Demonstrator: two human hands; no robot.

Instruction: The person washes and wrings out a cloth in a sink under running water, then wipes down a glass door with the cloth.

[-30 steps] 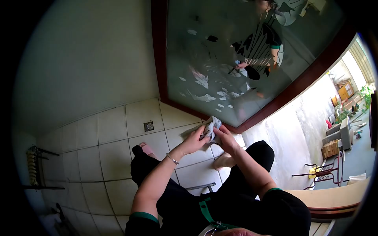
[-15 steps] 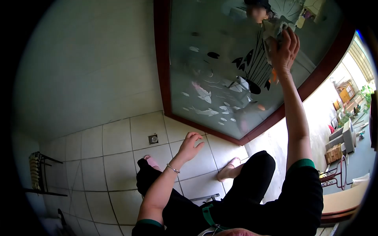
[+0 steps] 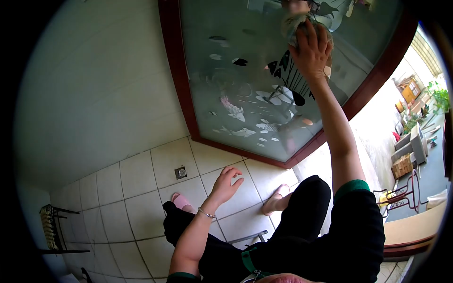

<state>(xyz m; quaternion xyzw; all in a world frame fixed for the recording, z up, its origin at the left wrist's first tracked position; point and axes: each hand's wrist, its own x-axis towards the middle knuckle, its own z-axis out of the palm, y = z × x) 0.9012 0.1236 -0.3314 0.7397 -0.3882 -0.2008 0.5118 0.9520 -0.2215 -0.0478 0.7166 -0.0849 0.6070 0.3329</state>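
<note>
My right hand [image 3: 311,53] is raised with its fingers spread over a crumpled grey cloth [image 3: 293,27], which it presses to the upper part of a decorated glass panel [image 3: 264,75]. White fish, dark leaves and stems mark the glass, and a dark red frame [image 3: 175,80] surrounds it. Below the panel my left hand [image 3: 226,185] hangs in the air over the floor, fingers apart and holding nothing, with a bracelet at its wrist.
White tiles cover the floor [image 3: 141,217], with a small square drain [image 3: 180,172] in them. A dark rack-like seat [image 3: 54,226] stands at the left. At the right are a red metal chair [image 3: 408,193], stacked bricks [image 3: 402,166] and plants [image 3: 441,100].
The cloth was between both hands low down, then my right hand carried it up to the glass. Since then it has moved left. My left hand has let go and stays low.
</note>
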